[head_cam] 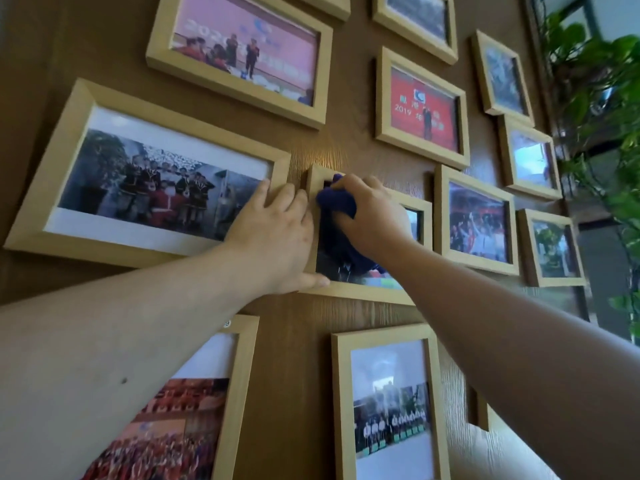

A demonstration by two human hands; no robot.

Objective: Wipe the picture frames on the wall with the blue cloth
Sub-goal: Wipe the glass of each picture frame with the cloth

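Soft dark-blue cloth (337,202), pale matt wood frames (367,292), glossy glazing, brown wood-grain wall (349,147)

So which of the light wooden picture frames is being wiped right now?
The small central frame: the right hand presses the dark blue cloth on its glass while the left hand steadies its left edge.

Two bare forearms, no sleeves or jewellery

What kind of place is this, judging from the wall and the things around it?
Probably an office or school corridor, not a home. The wood-panelled wall carries many matching frames of group and ceremony photos, such as the red stage photo, and a potted climbing plant stands by a window.
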